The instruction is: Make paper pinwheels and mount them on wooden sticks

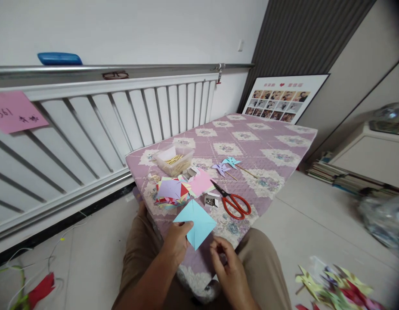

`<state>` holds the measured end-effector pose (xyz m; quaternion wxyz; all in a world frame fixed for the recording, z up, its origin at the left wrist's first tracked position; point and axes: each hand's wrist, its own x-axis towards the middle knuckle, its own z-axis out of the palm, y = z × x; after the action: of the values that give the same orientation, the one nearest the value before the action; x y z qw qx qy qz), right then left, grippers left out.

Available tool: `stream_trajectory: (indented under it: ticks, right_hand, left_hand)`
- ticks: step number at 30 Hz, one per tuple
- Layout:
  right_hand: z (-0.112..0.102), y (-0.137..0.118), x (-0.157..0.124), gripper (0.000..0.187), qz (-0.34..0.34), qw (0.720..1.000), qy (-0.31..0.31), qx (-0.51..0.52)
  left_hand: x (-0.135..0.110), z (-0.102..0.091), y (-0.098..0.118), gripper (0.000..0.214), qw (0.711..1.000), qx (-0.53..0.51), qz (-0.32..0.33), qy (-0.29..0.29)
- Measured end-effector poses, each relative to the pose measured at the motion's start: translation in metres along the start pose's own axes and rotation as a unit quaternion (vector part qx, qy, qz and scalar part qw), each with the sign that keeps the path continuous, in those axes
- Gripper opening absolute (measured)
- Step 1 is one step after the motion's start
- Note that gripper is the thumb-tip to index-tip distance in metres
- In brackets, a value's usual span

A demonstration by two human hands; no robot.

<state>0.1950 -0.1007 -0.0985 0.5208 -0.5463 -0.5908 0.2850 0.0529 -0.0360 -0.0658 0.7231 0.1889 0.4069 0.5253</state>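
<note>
My left hand [180,239] grips a light blue paper square [201,221] by its left side, thumb on top. The square has slits running in from its corners. Just off its lower right edge is my right hand [227,260], fingers curled and fingertips drawn together; whatever they may hold is too small to make out. Beyond the square lie a stack of coloured paper squares [170,189], pink paper [201,181], a small box of metal pieces [211,200] and red-handled scissors [234,202].
A clear plastic tub [175,160] of thin sticks stands on the flowered tablecloth [227,148]. A purple pinwheel [221,169] and a blue pinwheel [231,162] lie to its right. More pinwheels [338,284] are on the floor at right. A radiator [137,112] borders the left.
</note>
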Motion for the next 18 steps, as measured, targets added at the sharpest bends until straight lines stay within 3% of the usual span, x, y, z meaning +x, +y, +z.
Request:
stream_trajectory:
  ticks: [4,7,18]
  right_hand:
    - [0.004,-0.003,-0.002,0.032,-0.08,0.99,-0.086,-0.078]
    - [0.007,-0.002,0.0,0.035,-0.089,0.987,-0.09,-0.1]
    - [0.003,-0.023,0.003,0.015,0.017,0.999,-0.031,0.017]
  left_hand:
    - [-0.002,0.0,-0.002,0.034,1.0,0.001,0.004,-0.027]
    - [-0.007,0.001,-0.004,0.034,0.999,-0.002,-0.006,-0.042]
    - [-0.027,0.01,-0.004,0.022,0.998,0.021,-0.021,-0.048]
